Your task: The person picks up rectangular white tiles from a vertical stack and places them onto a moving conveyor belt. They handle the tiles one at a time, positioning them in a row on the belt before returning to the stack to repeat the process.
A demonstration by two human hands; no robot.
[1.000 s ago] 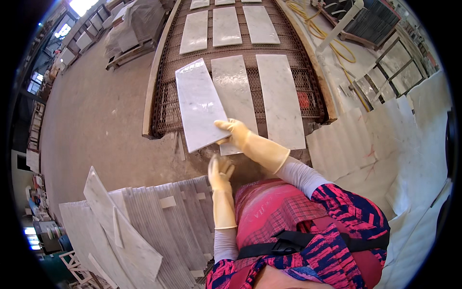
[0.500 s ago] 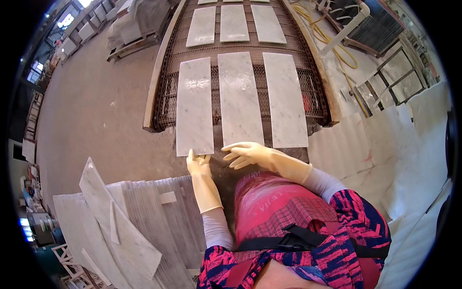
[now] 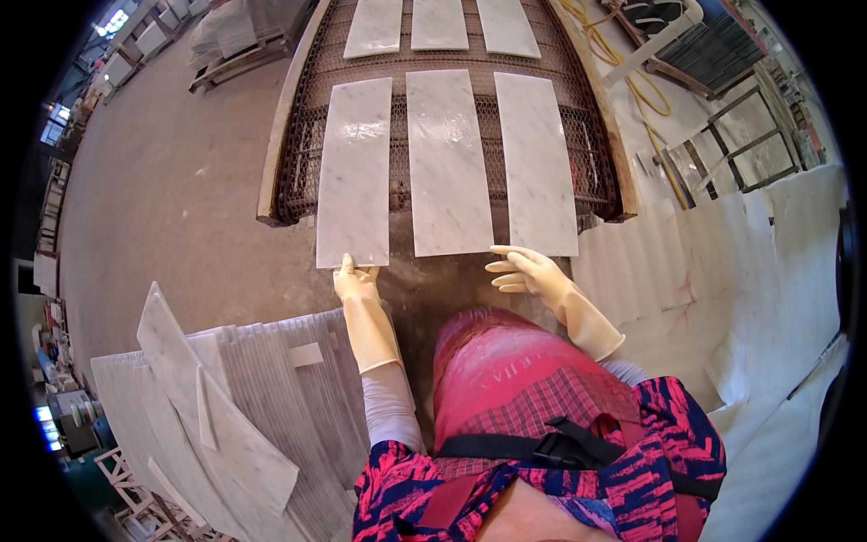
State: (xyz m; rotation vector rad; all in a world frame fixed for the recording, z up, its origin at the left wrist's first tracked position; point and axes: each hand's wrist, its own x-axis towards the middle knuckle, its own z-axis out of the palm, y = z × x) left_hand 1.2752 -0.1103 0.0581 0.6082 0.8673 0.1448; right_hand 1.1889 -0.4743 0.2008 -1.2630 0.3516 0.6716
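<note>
Three long white marble tiles with grey veins lie side by side, wet and glossy, with their near ends jutting past the conveyor. My left hand (image 3: pixel 358 282), in a cream rubber glove, pinches the near edge of the left tile (image 3: pixel 354 172), thumb on top and fingers partly hidden below. In a matching glove, my right hand (image 3: pixel 531 271) holds nothing. Its fingers are apart, just below the gap between the middle tile (image 3: pixel 450 163) and the right tile (image 3: pixel 538 163); whether a fingertip touches the middle tile's corner I cannot tell.
More tiles lie farther up the mesh conveyor (image 3: pixel 305 181), which has wooden side rails. At lower left stands a stack of slabs (image 3: pixel 280 388) with a loose marble piece (image 3: pixel 217 406) across it. White sheeting (image 3: pixel 668 289) covers the right side. A yellow hose (image 3: pixel 646 99) runs beyond.
My right hand has moved right, from the middle tile's near left corner to its right corner. The left hand keeps its place on the left tile. The whole view has shifted slightly.
</note>
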